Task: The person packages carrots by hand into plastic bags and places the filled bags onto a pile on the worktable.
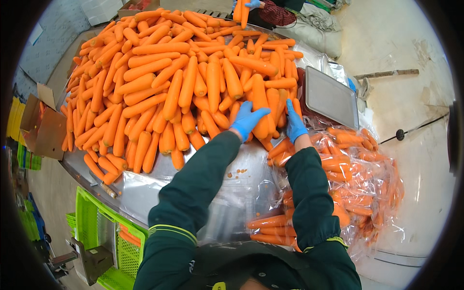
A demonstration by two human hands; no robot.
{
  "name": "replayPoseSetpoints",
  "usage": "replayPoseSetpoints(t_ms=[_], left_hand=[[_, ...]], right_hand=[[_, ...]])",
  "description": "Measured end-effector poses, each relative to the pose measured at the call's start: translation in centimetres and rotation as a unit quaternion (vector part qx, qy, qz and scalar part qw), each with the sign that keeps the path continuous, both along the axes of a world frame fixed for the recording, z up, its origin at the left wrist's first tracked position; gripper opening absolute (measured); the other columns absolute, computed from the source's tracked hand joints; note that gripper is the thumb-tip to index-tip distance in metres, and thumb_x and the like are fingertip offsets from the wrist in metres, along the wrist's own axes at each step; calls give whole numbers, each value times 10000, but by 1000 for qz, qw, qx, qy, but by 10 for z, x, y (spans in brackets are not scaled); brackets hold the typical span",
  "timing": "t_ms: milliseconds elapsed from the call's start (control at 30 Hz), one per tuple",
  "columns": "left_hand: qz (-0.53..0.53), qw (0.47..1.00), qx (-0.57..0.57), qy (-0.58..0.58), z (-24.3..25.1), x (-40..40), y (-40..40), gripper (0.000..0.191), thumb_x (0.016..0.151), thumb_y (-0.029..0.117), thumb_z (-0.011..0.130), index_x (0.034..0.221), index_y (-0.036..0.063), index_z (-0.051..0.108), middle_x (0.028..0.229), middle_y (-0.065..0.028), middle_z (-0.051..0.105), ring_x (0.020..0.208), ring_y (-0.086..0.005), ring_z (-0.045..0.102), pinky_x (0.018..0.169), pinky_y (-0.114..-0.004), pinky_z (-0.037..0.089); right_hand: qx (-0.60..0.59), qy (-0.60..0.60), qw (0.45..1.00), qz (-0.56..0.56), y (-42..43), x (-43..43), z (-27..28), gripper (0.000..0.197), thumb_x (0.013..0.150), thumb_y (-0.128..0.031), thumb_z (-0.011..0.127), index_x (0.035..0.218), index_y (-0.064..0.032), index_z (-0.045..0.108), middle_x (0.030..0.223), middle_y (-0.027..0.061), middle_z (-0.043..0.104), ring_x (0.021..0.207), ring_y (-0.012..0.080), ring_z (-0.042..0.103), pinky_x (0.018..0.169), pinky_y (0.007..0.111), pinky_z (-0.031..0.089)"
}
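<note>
A large heap of loose carrots (152,69) covers the far and left parts of the metal table (235,159). At the heap's near right side, both gloved hands press around a bunch of carrots (260,98). My left hand (249,120), in a blue glove, has its thumb across a thick carrot. On the bunch's other side, my right hand (295,123), also in a blue glove, lies with fingers extended along the carrots; its palm side is hidden. Clear plastic bags packed with carrots (348,174) are piled by my right forearm.
A weighing scale with a metal pan (331,96) stands right of the heap. Flat clear plastic bags (141,192) and a wooden-handled tool (108,190) lie near the table's left edge. Below are green crates (127,250); a cardboard box (47,127) stands left. Across the table, another person's gloved hand (253,4) holds carrots.
</note>
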State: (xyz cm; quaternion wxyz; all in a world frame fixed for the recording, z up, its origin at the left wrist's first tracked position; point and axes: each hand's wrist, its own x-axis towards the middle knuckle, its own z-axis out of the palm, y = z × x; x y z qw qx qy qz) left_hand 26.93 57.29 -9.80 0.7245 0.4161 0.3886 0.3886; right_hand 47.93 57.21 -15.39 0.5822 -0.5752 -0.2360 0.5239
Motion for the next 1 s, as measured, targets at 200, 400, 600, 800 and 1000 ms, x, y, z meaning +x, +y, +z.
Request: replayPoseSetpoints(t_ms=[200, 400, 600, 800, 1000], left_hand=[[-1, 1000, -16, -16, -13, 22, 31, 600, 807, 333, 695, 1258, 8, 469, 1166, -118, 564, 1042, -212, 559, 863, -332, 476], [-49, 998, -30, -30, -9, -1, 18, 615, 812, 314, 697, 1296, 33, 443, 1223, -123, 530, 1120, -220, 519, 938, -350, 441], [-74, 992, -81, -56, -12, -18, 17, 617, 828, 244, 683, 1327, 25, 395, 1278, -139, 491, 1178, -235, 486, 987, -359, 413], [-87, 993, -52, -66, -25, -28, -12, 658, 816, 183, 684, 1371, 40, 358, 1281, -134, 488, 1164, -245, 500, 969, -356, 435], [4, 988, -98, -119, -19, -70, -94, 604, 836, 132, 643, 1363, 43, 362, 1295, -116, 482, 1164, -248, 504, 951, -382, 458]], right_hand=[[-79, -17, 997, 20, 6, 5, -2, 739, 817, -517, 653, 1330, -21, 456, 1247, 73, 544, 1082, 199, 514, 913, 317, 414], [-76, -10, 992, 98, -8, 5, -14, 702, 836, -507, 635, 1332, -48, 448, 1221, 58, 558, 1079, 196, 521, 898, 324, 430], [-44, 148, 982, 108, -6, -13, -23, 646, 883, -476, 584, 1393, -139, 374, 1264, 53, 539, 1154, 210, 497, 961, 373, 418], [-5, 190, 972, 141, -38, -32, 1, 567, 907, -401, 577, 1370, -118, 415, 1331, 38, 490, 1201, 208, 480, 1024, 340, 383], [-13, 91, 960, 263, -85, -68, 43, 599, 878, -329, 637, 1362, -56, 414, 1315, 48, 494, 1198, 179, 474, 997, 318, 400]])
